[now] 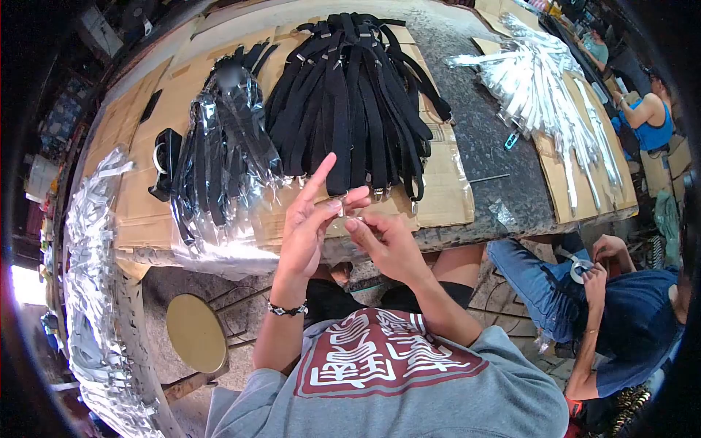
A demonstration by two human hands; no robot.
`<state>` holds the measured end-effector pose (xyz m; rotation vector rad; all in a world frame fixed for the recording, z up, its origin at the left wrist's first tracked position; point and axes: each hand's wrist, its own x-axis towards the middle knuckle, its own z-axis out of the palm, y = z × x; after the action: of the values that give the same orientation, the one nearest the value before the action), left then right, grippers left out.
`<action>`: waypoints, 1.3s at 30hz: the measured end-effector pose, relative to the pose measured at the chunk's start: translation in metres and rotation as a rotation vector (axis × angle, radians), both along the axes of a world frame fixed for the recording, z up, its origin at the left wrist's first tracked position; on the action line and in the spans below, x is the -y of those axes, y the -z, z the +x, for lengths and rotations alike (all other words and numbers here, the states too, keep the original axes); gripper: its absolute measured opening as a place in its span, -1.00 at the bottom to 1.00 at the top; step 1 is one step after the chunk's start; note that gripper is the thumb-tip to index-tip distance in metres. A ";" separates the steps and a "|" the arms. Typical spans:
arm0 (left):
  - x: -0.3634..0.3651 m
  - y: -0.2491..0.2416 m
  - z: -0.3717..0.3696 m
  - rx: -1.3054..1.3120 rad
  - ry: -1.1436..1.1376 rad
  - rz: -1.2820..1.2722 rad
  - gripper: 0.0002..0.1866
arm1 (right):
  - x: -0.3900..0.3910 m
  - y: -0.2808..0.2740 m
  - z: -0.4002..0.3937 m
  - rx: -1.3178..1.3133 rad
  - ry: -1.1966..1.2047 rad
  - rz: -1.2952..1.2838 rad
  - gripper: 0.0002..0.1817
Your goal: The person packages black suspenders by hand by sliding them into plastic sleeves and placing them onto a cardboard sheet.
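Note:
Just beyond the table's near edge, a bundle of black straps with metal clips fans out on cardboard. My left hand is held up in front of it, index finger extended, thumb and another finger pinched around a small shiny metal piece. Close against it, my right hand has thumb and fingers closed at the same spot; what it holds is too small to name. Black straps in clear plastic lie to the left of the bundle.
White wrapped strips lie at the right, more at the far left. A black tape dispenser and thin metal rod are on the table. A round stool stands below left. A co-worker sits at right holding tape.

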<state>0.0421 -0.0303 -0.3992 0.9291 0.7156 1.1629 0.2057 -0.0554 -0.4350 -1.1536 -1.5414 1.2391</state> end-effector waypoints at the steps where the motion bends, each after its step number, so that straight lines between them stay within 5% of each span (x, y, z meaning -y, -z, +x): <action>1: 0.001 -0.001 0.002 -0.018 0.001 -0.002 -0.30 | -0.001 0.002 -0.002 -0.020 0.004 0.011 -0.59; 11: -0.001 0.005 0.002 -0.007 0.008 -0.037 -0.47 | 0.002 0.006 -0.010 -0.144 0.082 -0.060 -0.56; 39: 0.001 0.013 -0.001 0.029 0.015 -0.069 -0.44 | 0.003 0.001 -0.003 -0.014 0.017 -0.060 -0.73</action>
<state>0.0415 -0.0316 -0.4125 0.8570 0.7203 1.1292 0.2023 -0.0583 -0.4363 -1.1914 -1.4900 1.2869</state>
